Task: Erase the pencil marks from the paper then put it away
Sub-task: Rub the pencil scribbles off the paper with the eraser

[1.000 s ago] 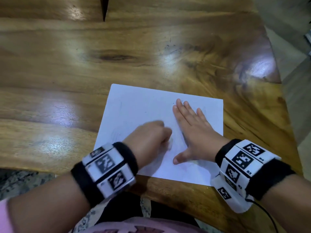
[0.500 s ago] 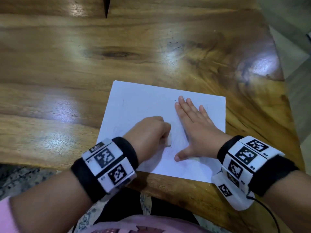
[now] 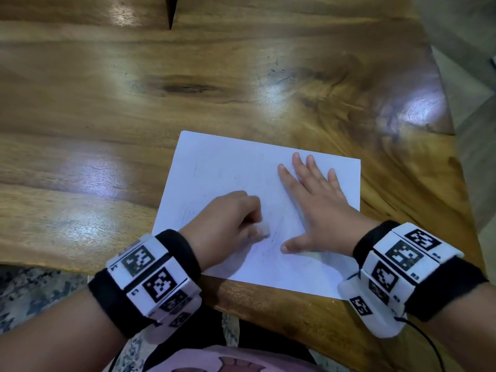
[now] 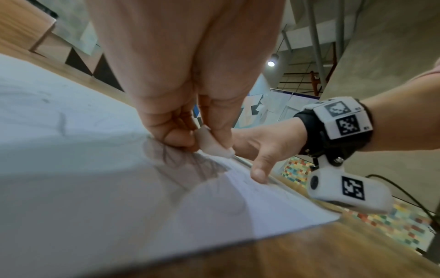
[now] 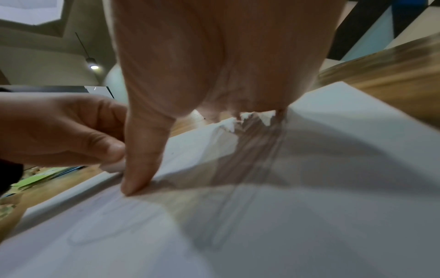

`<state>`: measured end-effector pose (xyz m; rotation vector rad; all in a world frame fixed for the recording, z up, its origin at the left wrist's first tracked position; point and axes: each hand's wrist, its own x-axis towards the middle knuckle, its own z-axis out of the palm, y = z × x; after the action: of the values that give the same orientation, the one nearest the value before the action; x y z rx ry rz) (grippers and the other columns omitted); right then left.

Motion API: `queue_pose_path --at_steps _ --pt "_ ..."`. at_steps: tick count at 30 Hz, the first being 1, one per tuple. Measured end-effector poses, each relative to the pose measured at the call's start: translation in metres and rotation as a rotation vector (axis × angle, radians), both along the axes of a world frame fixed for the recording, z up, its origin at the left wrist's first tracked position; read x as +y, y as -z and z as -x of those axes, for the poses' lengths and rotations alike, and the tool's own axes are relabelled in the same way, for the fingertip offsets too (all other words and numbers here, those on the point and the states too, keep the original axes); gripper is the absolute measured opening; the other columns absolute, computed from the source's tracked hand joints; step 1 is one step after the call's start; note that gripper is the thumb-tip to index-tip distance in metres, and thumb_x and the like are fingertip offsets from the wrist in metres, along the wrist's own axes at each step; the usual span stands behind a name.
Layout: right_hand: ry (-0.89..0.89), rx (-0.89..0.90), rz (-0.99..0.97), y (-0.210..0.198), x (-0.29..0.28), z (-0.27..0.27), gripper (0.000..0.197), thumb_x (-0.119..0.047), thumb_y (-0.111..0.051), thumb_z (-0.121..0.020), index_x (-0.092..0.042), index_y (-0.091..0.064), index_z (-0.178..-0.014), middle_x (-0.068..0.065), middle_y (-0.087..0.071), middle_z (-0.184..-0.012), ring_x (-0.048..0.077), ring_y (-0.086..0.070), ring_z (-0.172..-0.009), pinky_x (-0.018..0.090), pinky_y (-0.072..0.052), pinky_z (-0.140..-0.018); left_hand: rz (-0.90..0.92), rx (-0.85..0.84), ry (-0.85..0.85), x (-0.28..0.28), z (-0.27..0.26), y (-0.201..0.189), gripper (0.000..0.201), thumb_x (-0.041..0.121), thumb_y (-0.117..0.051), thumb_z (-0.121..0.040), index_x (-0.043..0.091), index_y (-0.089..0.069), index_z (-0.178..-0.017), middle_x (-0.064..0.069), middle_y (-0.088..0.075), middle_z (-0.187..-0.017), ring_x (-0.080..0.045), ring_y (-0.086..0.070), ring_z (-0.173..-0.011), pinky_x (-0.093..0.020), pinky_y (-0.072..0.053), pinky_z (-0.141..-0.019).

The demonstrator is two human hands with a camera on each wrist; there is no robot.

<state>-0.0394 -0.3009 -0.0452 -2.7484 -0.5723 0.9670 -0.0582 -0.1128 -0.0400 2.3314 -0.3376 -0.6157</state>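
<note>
A white sheet of paper [image 3: 228,170] with faint pencil marks [image 4: 185,161] lies near the front edge of the wooden table [image 3: 107,103]. My left hand [image 3: 228,221] pinches a small white eraser [image 3: 264,229] against the sheet's near middle; the left wrist view shows the eraser [image 4: 213,143] tip on the paper [image 4: 71,150]. My right hand [image 3: 314,208] lies flat on the sheet's right half, fingers straight and spread, thumb [image 5: 138,169] pressed down beside the eraser [image 5: 114,166]. In the right wrist view the paper [image 5: 333,169] fills the foreground.
The table's right edge [image 3: 461,170] curves off toward a grey floor. A dark pointed gap [image 3: 170,12] shows at the far edge. The paper's near edge lies close to the table's front rim [image 3: 268,304], above my lap.
My left hand with the eraser has rubbed back toward me and to the right over the sheet. The right hand stays flat on the paper.
</note>
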Motion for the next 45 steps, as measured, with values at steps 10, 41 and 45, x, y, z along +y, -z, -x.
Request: queue_pose_path --at_steps 10,41,45 --pt "0.144 0.009 0.14 0.001 -0.011 -0.014 0.134 -0.076 -0.069 -0.05 -0.048 0.03 -0.136 -0.004 0.051 -0.139 0.022 0.045 -0.13 0.068 0.017 -0.101 -0.142 -0.099 -0.216 0.041 0.007 0.002 0.034 0.057 -0.045 -0.065 0.035 -0.059 -0.086 0.015 -0.032 -0.116 -0.005 -0.029 -0.11 -0.041 -0.027 -0.103" --pt "0.345 -0.345 0.122 -0.023 -0.026 -0.051 0.11 -0.048 -0.078 -0.067 -0.024 -0.01 -0.15 0.005 -0.01 -0.156 0.023 -0.007 -0.143 0.042 -0.001 -0.115 -0.162 -0.082 -0.277 0.009 -0.025 0.015 0.008 0.022 -0.063 -0.081 0.019 -0.063 -0.089 -0.003 -0.026 -0.14 -0.019 -0.012 -0.142 -0.056 0.003 -0.114" --pt "0.135 -0.054 0.06 -0.011 -0.002 -0.022 0.133 -0.058 -0.076 -0.063 -0.022 0.02 -0.147 0.002 0.03 -0.154 0.019 0.023 -0.142 0.04 0.006 -0.118 -0.305 -0.165 -0.242 0.003 -0.03 0.01 0.013 0.031 -0.066 -0.077 0.024 -0.065 -0.087 -0.002 -0.031 -0.134 -0.02 -0.025 -0.131 -0.048 -0.014 -0.109"
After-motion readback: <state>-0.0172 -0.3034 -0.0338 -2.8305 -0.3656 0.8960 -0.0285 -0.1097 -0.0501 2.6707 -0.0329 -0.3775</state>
